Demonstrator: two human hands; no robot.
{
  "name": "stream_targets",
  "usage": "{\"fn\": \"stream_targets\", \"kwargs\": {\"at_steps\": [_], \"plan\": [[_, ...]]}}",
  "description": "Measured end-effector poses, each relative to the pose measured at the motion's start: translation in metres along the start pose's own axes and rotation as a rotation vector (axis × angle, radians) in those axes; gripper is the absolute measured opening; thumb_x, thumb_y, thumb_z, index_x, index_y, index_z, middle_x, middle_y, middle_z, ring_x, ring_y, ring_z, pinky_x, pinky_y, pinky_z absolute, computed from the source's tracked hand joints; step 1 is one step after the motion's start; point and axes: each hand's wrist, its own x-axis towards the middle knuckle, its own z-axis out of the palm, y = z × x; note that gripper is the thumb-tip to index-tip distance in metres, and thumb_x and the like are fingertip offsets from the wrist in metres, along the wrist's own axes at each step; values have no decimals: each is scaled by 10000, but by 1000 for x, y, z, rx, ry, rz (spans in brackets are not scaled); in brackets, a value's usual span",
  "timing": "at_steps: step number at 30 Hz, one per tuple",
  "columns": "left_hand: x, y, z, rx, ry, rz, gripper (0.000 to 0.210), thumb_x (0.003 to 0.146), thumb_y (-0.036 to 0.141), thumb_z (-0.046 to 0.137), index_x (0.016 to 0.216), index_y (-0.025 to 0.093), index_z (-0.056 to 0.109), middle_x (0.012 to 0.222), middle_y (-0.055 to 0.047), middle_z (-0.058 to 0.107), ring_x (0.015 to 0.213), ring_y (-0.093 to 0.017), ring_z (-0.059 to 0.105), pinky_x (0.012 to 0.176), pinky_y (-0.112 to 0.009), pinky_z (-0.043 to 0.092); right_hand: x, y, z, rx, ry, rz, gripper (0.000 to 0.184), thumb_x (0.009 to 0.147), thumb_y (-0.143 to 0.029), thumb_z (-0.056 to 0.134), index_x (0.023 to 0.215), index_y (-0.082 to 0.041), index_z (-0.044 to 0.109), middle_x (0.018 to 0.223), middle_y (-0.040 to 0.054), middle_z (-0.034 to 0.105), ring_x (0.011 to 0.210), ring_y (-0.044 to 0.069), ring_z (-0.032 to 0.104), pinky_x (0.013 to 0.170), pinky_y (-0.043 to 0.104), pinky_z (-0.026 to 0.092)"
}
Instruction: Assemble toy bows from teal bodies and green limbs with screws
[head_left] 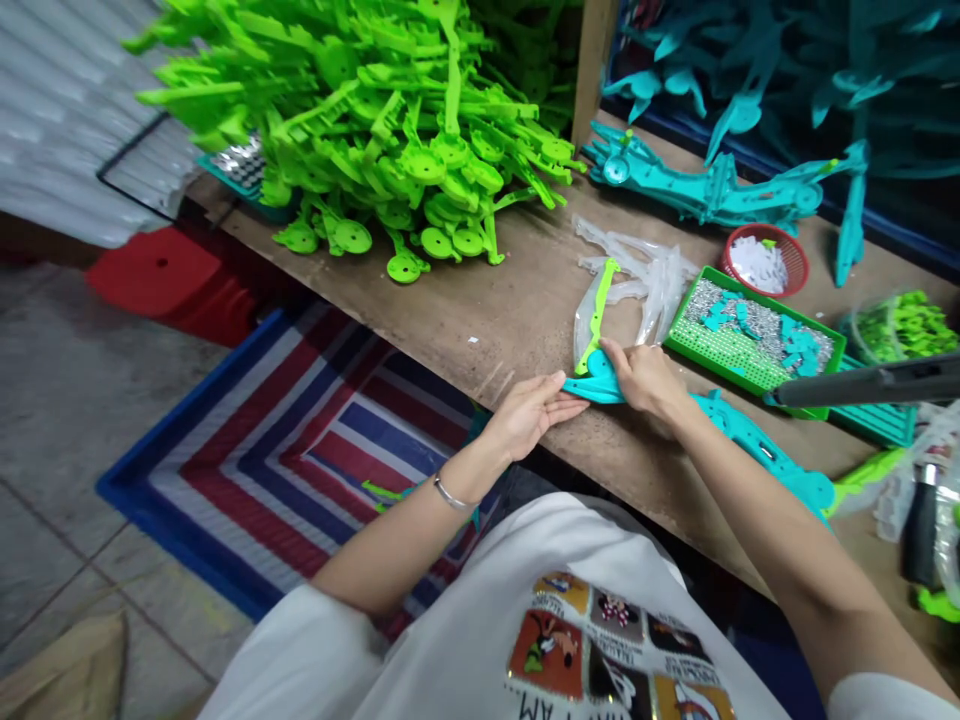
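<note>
A teal plastic part (598,385) with a rounded disc and a tapered end lies at the near edge of the bench. My left hand (529,412) holds its tapered tip between thumb and fingers. Closed over the disc end is my right hand (649,378). Past my right forearm, a longer teal plastic piece (772,445) rests on the bench; whether it joins the held part is hidden. A lime-green plastic arm (598,315) lies just beyond my hands, with clear plastic strips (637,270) around it.
Lime-green parts (420,130) are heaped at the back left. A green tray (757,330) holds screws and small teal pieces. Near it stand a red basket (765,260) and a teal assembly (705,190). A dark bar (870,382) juts in from the right. A striped, blue-edged bin (300,420) sits below.
</note>
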Motion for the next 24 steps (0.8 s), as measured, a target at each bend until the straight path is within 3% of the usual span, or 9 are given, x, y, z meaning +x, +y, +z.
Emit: {"fn": "stream_targets", "kwargs": {"at_steps": [4, 6, 8, 10, 12, 14, 17, 20, 24], "plan": [[3, -8, 5, 20, 102, 62, 278, 880, 354, 757, 897, 86, 685, 841, -126, 772, 848, -229, 767, 1024, -492, 557, -7, 5, 8, 62, 152, -87, 735, 997, -706, 229, 799, -182, 705, 826, 175, 736, 835, 285, 703, 742, 349, 453], [5, -11, 7, 24, 116, 72, 299, 847, 366, 787, 900, 89, 685, 811, -113, 767, 833, -230, 765, 1008, -488, 566, -24, 14, 9, 141, 412, -255, 478, 1033, -540, 367, 916, -195, 677, 884, 132, 724, 883, 265, 687, 802, 370, 486], [7, -14, 7, 29, 120, 72, 329, 817, 385, 811, 913, 95, 690, 817, -105, 768, 833, -227, 763, 994, -474, 575, -50, 28, 5, 203, 806, -475, 182, 971, -381, 568, 1063, -234, 624, 983, 88, 691, 953, 251, 666, 863, 402, 512], [9, -16, 6, 42, 125, 59, 350, 800, 399, 823, 927, 99, 695, 840, -103, 771, 840, -223, 761, 983, -460, 581, -78, 45, -5, 207, 1252, -578, 423, 810, -290, 775, 1179, -309, 572, 1090, 50, 639, 1024, 260, 643, 910, 443, 523], [11, -19, 4, 57, 128, 38, 366, 798, 414, 823, 950, 106, 698, 877, -104, 776, 859, -222, 761, 978, -446, 584, -100, 60, -19, 287, 1558, -399, 700, 695, -275, 869, 1299, -341, 521, 1299, 60, 565, 1219, 310, 571, 1014, 499, 490], [12, -21, 2, 69, 135, 26, 384, 805, 435, 815, 982, 115, 698, 914, -104, 781, 876, -221, 762, 970, -435, 587, -110, 72, -33, 518, 1484, -127, 820, 664, -319, 901, 1367, -323, 478, 1398, 79, 524, 1306, 335, 525, 1050, 518, 476], [13, -21, 0, 86, 131, 6, 405, 806, 464, 810, 1003, 129, 697, 966, -109, 786, 905, -232, 765, 959, -431, 590, -104, 83, -49, 895, 1002, 91, 668, 758, -387, 838, 1327, -263, 512, 1186, 81, 682, 1091, 284, 661, 933, 477, 537], [13, -19, -1, 96, 114, -30, 424, 809, 484, 804, 1013, 128, 699, 1007, -125, 786, 952, -255, 764, 978, -448, 581, -86, 87, -63, 1123, 761, 48, 441, 797, -347, 788, 1181, -230, 604, 984, 50, 746, 936, 237, 698, 832, 413, 554], [13, -19, -4, 116, 124, -40, 502, 796, 514, 807, 1079, 114, 699, 1021, -139, 787, 972, -269, 762, 986, -458, 574, -45, 88, -78, 1264, 802, -202, 337, 736, -296, 798, 1017, -244, 618, 759, -31, 676, 707, 180, 676, 686, 340, 541]]}}
